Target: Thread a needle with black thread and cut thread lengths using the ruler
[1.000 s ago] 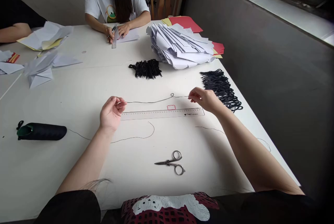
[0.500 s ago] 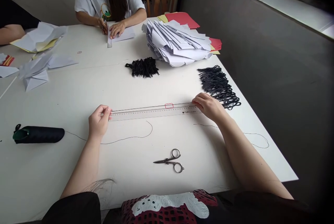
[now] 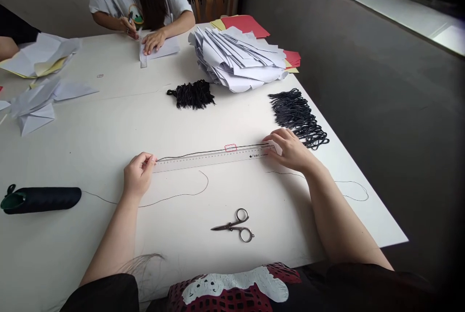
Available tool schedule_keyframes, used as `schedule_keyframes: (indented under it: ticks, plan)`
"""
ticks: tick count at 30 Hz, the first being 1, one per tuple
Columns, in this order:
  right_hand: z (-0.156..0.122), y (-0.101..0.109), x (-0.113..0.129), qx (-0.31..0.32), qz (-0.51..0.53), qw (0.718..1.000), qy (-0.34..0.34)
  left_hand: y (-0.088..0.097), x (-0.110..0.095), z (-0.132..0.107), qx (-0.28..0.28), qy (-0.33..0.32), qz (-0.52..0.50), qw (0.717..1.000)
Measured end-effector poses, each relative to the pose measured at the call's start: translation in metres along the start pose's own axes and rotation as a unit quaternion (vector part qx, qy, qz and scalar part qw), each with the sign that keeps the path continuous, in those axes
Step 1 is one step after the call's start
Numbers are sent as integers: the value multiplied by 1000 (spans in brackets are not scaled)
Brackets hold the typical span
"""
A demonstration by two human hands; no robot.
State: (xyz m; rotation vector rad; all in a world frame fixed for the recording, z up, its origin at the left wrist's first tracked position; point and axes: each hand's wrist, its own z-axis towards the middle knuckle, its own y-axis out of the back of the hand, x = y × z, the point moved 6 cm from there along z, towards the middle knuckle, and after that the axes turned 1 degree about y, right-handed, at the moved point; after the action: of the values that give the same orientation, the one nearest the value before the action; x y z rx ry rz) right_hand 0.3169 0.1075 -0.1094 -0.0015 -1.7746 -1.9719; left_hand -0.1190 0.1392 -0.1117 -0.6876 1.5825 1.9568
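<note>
A clear ruler point(image 3: 210, 160) lies across the table in front of me, with a dark thread point(image 3: 189, 154) along its upper edge. At the ruler's left end, my left hand point(image 3: 138, 175) is closed, thumb and fingertip pinching the thread. My right hand point(image 3: 292, 153) is at the other end, its fingers spread apart over the ruler and the thread's far end. Below the ruler lie small metal scissors point(image 3: 234, 226), blades slightly apart. A spool of dark thread point(image 3: 47, 199) rests at the left, its loose strand trailing under my left forearm.
Beyond my right hand are looped black cords point(image 3: 296, 116) in a row. A black bundle of tassels point(image 3: 192, 95) sits farther back, near a heap of white papers point(image 3: 240, 60). Across the table a person point(image 3: 145, 16) holds a pen and ruler over paper. Folded papers point(image 3: 39, 99) lie left.
My right hand's fingers have parted and let go of the thread, which has gone from taut to slightly slack. My left hand still pinches its end. The view has shifted a little.
</note>
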Motion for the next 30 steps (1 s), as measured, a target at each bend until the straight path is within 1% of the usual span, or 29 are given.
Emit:
schedule_keyframes:
  ticks: [3, 6, 11, 13, 22, 24, 27, 30]
  plan:
    - [5, -9, 4, 28, 15, 1000, 1, 0, 2, 0, 1, 3, 1, 1000]
    - [6, -13, 4, 36, 9, 999, 1, 0, 3, 1, 4, 9, -7, 1000]
    - [2, -11, 0, 25, 11, 1000, 9, -1, 8, 1, 15, 29, -27, 999]
    - [2, -11, -1, 22, 15, 1000, 9, -1, 9, 1, 11, 34, -34, 999]
    - [3, -11, -4, -1, 29, 1000, 12, 2, 6, 4, -21, -6, 14, 1000]
    - [2, -11, -4, -7, 33, 999, 15, 4, 6, 3, -27, -5, 18, 999]
    - [2, -11, -3, -13, 39, 999, 23, 8, 9, 3, -22, 22, 44, 999]
    - [1, -11, -3, -20, 37, 999, 32, 14, 15, 2, 2, 81, 115, 990]
